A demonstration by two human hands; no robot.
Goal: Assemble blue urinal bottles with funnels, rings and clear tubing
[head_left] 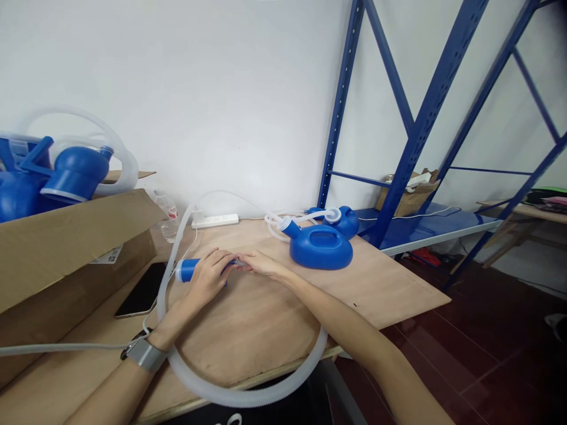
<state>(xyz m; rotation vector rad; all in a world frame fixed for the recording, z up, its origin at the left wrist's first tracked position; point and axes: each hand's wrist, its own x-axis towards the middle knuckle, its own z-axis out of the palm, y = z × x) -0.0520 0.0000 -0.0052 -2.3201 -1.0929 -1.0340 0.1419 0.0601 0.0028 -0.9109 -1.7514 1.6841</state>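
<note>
My left hand (211,273) is wrapped around a blue plastic funnel-like piece (188,270) with a whitish rim, held just above the wooden table. Against it, my right hand (262,264) pinches a short translucent tube end (241,263) at the blue piece's narrow side; whether the two are joined is hidden by my fingers. A long translucent corrugated hose (239,396) loops from under my right forearm, over the table's front edge, and up past my left wrist. To the right stands a blue plastic urinal bottle (321,248) with a handle and a whitish mouth.
Another blue bottle (344,222) with hose lies behind. At left, a cardboard box (80,248) holds several blue bottles (82,171) and hoses. A black phone (142,290), a clear water bottle (169,221) and a white power strip (217,221) are nearby. Blue shelving (411,141) stands right.
</note>
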